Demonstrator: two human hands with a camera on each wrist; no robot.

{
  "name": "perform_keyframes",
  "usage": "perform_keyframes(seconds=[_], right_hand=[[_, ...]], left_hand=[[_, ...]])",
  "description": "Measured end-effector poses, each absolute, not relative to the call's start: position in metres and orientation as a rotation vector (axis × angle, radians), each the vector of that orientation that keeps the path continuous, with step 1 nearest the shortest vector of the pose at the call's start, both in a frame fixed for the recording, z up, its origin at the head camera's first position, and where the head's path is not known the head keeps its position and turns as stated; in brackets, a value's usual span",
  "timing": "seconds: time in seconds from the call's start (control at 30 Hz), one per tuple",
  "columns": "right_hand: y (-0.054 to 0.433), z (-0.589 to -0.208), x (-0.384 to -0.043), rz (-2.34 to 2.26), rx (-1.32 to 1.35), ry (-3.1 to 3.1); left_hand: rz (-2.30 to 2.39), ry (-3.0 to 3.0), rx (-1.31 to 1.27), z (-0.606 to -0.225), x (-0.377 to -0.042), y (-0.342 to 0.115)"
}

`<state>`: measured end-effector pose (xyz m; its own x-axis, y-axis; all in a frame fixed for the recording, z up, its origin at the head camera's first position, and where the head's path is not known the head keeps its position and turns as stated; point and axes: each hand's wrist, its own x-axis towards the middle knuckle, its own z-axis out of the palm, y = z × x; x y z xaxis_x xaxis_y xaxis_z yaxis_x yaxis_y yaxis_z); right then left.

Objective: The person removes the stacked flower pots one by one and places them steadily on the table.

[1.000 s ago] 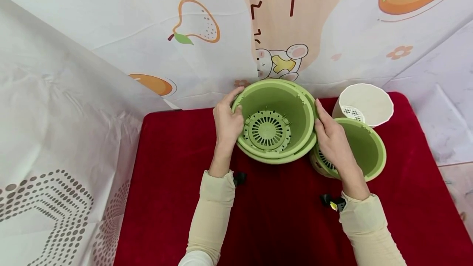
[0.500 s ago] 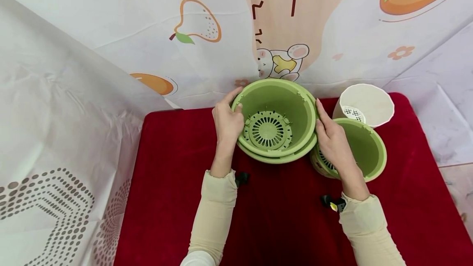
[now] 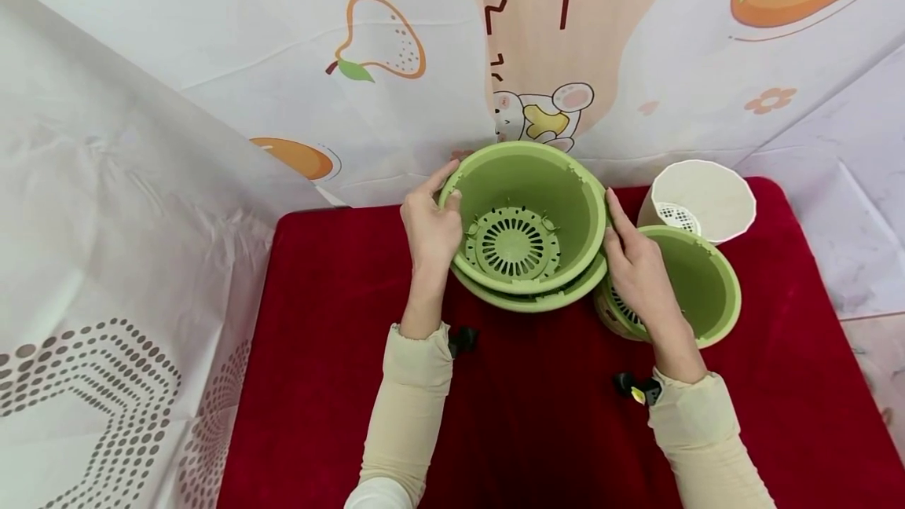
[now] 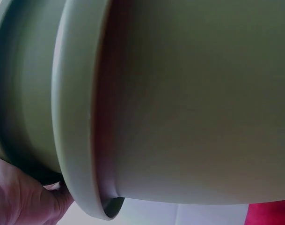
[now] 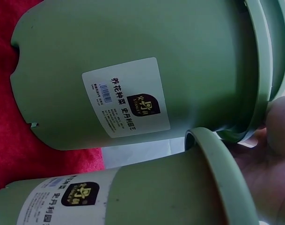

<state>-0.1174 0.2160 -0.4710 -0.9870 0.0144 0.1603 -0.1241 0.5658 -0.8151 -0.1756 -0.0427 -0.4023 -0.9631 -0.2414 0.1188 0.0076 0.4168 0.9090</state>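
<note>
Two green plastic flower pots are nested near the back of the table in the head view. My left hand (image 3: 433,230) grips the left rim of the inner flower pot (image 3: 523,171), thumb over the inside and fingers outside. This pot sits raised and slightly tilted, a gap showing between its rim and that of the outer flower pot (image 3: 537,305). At the right side, my right hand (image 3: 639,273) holds the outer pot's rim. The right wrist view shows the outer pot's side with a white label (image 5: 128,98), its base close to the red cloth.
Another green flower pot (image 3: 707,289) stands right of the stack, partly behind my right hand. Behind it is a white pot (image 3: 707,187) with a perforated base. Red cloth (image 3: 339,336) covers the table, and a printed curtain (image 3: 283,61) hangs close behind it.
My left hand has raised the inner flower pot a little, so the gap between the two rims at the front is wider. The right hand and outer pot have hardly moved.
</note>
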Motion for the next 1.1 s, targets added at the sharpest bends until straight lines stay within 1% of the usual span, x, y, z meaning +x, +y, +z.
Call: perform_keyframes(seconds=[0.27,0.43,0.7,1.1], right_hand=[[0.216,-0.470,-0.117,1.382,0.086,-2.630],[0.216,-0.470,-0.117,1.382,0.082,-2.626],[0.216,-0.469,-0.117,1.385,0.073,-2.620],[0.215,-0.472,-0.117,1.411,0.037,-2.611]], left_hand=[[-1.522,-2.501,0.300,-0.391,-0.175,-0.040],[-1.505,-2.489,0.309,-0.385,-0.175,-0.039],[-1.613,-2.404,0.373,-0.382,-0.176,-0.040],[-1.792,-2.254,0.297,-0.369,-0.173,-0.046]])
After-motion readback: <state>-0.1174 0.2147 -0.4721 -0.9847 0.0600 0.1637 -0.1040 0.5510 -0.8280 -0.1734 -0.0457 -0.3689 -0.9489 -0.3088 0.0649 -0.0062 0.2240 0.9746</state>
